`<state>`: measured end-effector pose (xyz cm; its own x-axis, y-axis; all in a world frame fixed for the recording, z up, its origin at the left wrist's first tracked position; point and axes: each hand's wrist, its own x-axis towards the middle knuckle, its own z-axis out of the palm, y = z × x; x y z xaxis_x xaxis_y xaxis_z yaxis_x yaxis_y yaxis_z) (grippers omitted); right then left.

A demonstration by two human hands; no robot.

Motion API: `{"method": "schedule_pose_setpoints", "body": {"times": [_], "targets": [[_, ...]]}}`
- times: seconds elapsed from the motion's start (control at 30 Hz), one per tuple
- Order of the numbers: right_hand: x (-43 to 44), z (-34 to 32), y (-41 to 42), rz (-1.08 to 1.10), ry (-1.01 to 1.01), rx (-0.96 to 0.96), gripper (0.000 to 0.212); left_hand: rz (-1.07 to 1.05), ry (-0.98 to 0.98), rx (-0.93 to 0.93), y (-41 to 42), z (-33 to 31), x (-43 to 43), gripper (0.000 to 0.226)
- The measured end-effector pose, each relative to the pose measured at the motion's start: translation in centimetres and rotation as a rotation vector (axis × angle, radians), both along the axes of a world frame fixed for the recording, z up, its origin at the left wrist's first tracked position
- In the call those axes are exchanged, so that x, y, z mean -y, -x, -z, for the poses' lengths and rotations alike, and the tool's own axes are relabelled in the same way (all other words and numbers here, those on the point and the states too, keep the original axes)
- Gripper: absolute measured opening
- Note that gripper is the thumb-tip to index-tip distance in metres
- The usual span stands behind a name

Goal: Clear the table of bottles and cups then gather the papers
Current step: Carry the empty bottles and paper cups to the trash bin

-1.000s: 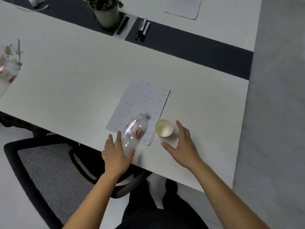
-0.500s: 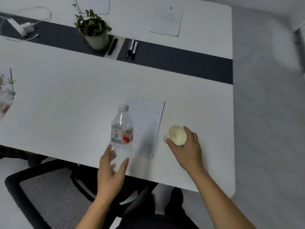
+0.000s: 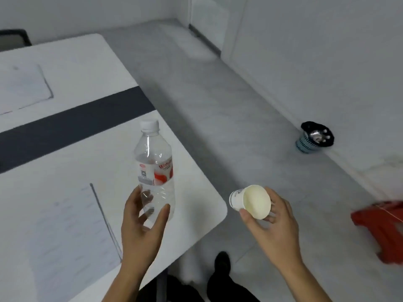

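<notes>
1. Left hand [image 3: 141, 227] curls round the lower body of a clear ribbed plastic water bottle [image 3: 156, 168], held upright with its white cap up, above the table's near right corner.
2. Right hand [image 3: 274, 227] pinches a cream paper cup [image 3: 250, 201], tilted, past the table edge.
3. White table [image 3: 196, 188]: rounded corner; a printed paper sheet [image 3: 72, 232] lies flat left of the bottle.
4. Grey floor [image 3: 218, 105] open to the right.
</notes>
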<state>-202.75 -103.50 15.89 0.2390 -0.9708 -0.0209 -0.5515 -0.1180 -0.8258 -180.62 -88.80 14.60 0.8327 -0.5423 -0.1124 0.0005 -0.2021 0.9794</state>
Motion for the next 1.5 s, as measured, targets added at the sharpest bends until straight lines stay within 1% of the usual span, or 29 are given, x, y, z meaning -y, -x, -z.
{"method": "schedule_pose_setpoints", "body": {"times": [0.13, 0.27, 0.4, 0.5, 0.63, 0.8, 0.93, 1.03, 1.13, 1.2, 1.33, 1.5], "targets": [[2.7, -1.0, 6.7, 0.223, 0.054, 0.109, 0.073, 0.186, 0.035, 0.024, 4.9, -2.1, 6.8, 0.066], [5.8, -0.5, 13.0, 0.365, 0.059, 0.194, 0.074, 0.338, 0.065, 0.07, 10.9, -3.8, 12.9, 0.065], [10.5, 0.6, 19.9, 0.433, 0.072, 0.247, 0.073, 0.39, 0.09, 0.081, 17.3, -4.2, 19.2, 0.063], [15.4, 0.8, 24.7, 0.474, 0.082, 0.276, 0.074, 0.397, 0.116, 0.069, 21.7, -3.8, 24.2, 0.069], [22.4, 0.7, 29.4, 0.486, 0.113, 0.262, 0.077, 0.412, 0.155, 0.064, 26.3, -4.0, 31.4, 0.065], [30.5, 0.8, 32.1, 0.461, 0.106, 0.236, 0.076, 0.374, 0.167, 0.07, 28.7, -4.0, 39.3, 0.067], [38.3, 2.3, 31.9, 0.442, 0.083, 0.193, 0.075, 0.347, 0.142, 0.066, 28.6, -1.8, 47.1, 0.069], [45.1, 2.8, 31.6, 0.441, 0.09, 0.156, 0.076, 0.367, 0.141, 0.026, 28.4, -0.3, 54.4, 0.068], [52.4, 2.3, 32.0, 0.465, 0.113, 0.109, 0.08, 0.452, 0.124, -0.004, 28.1, -0.2, 63.5, 0.071], [56.6, 1.3, 32.6, 0.517, 0.117, 0.106, 0.079, 0.528, 0.099, -0.002, 28.2, -1.6, 69.5, 0.071], [64.0, -0.2, 34.7, 0.659, 0.119, 0.168, 0.075, 0.71, 0.043, 0.083, 29.9, -4.0, 81.3, 0.082], [71.9, 1.4, 37.8, 0.808, 0.082, 0.194, 0.08, 0.875, 0.01, 0.156, 34.1, -3.0, 93.8, 0.075]]}}
